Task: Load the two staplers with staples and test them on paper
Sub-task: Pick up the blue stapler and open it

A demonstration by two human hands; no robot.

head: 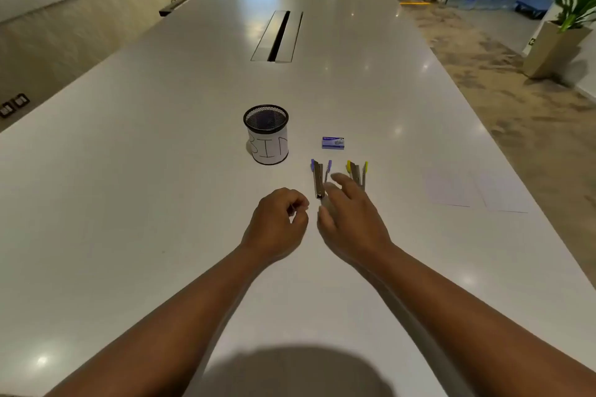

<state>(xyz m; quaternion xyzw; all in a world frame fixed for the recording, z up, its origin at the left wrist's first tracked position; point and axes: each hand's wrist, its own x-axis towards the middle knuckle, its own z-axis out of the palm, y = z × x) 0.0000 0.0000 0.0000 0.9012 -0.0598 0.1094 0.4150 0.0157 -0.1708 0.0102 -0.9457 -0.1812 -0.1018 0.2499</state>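
Two staplers lie opened flat on the white table: a purple stapler (318, 178) and, to its right, a yellow stapler (357, 173). A small blue staple box (332, 142) sits just beyond them. White paper sheets (474, 191) lie to the right. My right hand (350, 214) hovers with fingers spread over the near ends of both staplers, hiding part of the yellow one. My left hand (280, 223) is left of the purple stapler, fingers curled; whether something small is pinched in it is unclear.
A black mesh cup (266, 135) with a paper label reading BIN stands left of the staple box. A cable slot (278, 36) runs down the table's middle, farther away. The table's right edge (529, 203) is just beyond the paper.
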